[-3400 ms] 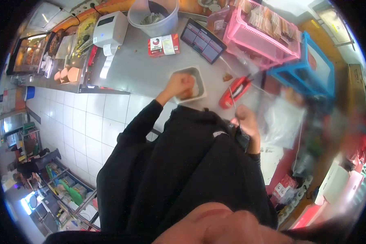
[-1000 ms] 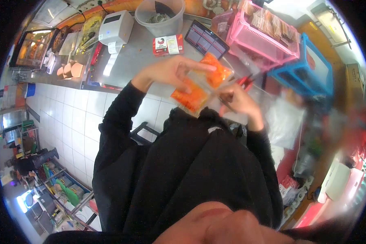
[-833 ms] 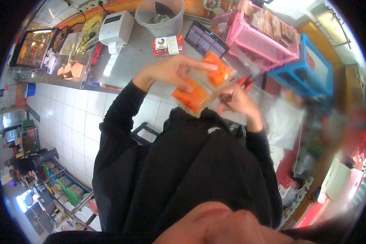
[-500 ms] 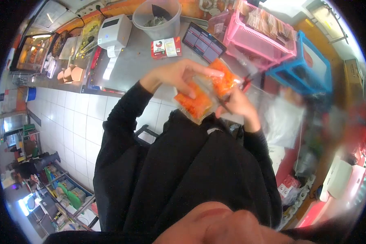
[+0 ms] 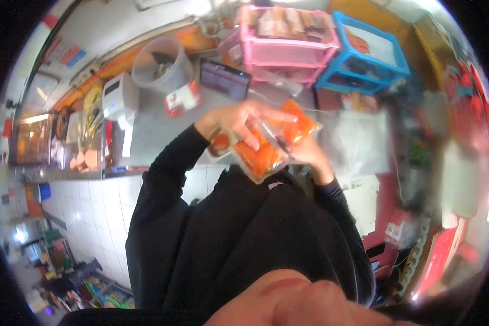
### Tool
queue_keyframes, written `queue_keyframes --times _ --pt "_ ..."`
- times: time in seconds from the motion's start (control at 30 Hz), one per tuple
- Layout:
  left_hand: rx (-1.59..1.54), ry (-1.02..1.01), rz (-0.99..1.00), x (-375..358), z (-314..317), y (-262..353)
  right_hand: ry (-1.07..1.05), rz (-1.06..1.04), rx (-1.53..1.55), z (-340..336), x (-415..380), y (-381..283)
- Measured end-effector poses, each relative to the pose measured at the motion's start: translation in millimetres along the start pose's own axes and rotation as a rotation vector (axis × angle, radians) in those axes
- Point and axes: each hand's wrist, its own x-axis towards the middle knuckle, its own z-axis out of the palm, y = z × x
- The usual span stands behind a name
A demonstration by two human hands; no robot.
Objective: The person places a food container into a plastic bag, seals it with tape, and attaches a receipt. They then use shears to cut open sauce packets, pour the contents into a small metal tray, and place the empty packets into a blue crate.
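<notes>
My left hand [image 5: 236, 122] is closed on clear plastic packets with orange contents. Its thumb lies on the lower packet [image 5: 261, 155], while a finger reaches over the upper packet [image 5: 296, 122]. Between the two packets runs the dark, narrow blade of what look like scissors [image 5: 277, 142]. My right hand [image 5: 309, 152] is closed at the lower end of the scissors, its fingers partly hidden behind the upper packet. Under my left wrist, a small pale container [image 5: 218, 145] with something orange is partly covered.
On the steel table [image 5: 157, 136] stand a label printer [image 5: 119, 96], a clear bucket [image 5: 163, 68], a red-and-white box [image 5: 183, 99] and a tablet [image 5: 224, 80]. Pink drawers [image 5: 288, 51] and blue drawers [image 5: 364, 60] are behind. Clear plastic bags [image 5: 361, 141] lie right.
The camera view has turned, shifting the table and drawers leftward. Both hands still hold the packets and scissors; the scissors blade now lies between the two packets.
</notes>
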Motion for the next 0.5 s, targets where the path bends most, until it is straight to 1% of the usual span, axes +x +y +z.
queue_keyframes --times 0.03,0.07,0.1,0.13,0.17,0.23,0.27,0.3,0.33,0.37,0.4,0.47,0.5 --pt "-0.171 -0.049 -0.095 16 0 1 0.033 0.007 -0.021 -12 -5 -8" --pt "-0.018 -0.035 -0.017 34 -4 6 0.090 0.167 0.269 -24 -11 -20" --pt "-0.004 -0.066 -0.018 53 -11 12 0.145 0.316 0.566 -34 -17 -28" --pt "0.152 0.003 0.059 72 -20 20 0.081 0.435 0.540 -47 -33 -18" --pt "0.304 0.079 0.142 92 -31 27 0.109 0.563 0.638 -58 -50 -14" --pt "0.176 0.233 0.210 149 -64 35 0.185 0.548 0.615 -75 -81 -9" --pt "0.157 0.330 0.282 181 -79 40 0.191 0.549 0.608 -79 -98 -3" --pt "0.135 0.430 0.353 215 -96 46 0.258 0.562 0.623 -81 -115 5" --pt "0.039 0.493 0.405 254 -117 47 0.323 0.575 0.639 -83 -129 13" --pt "-0.059 0.555 0.453 289 -139 42 0.326 0.577 0.635 -82 -141 19" --pt "-0.062 0.552 0.452 319 -160 35 0.378 0.553 0.684 -81 -152 25" --pt "0.543 0.822 0.319 362 -189 19 0.457 0.537 0.747 -80 -168 30" --pt "0.538 0.818 0.311 368 -191 20 0.462 0.544 0.752 -82 -173 32"
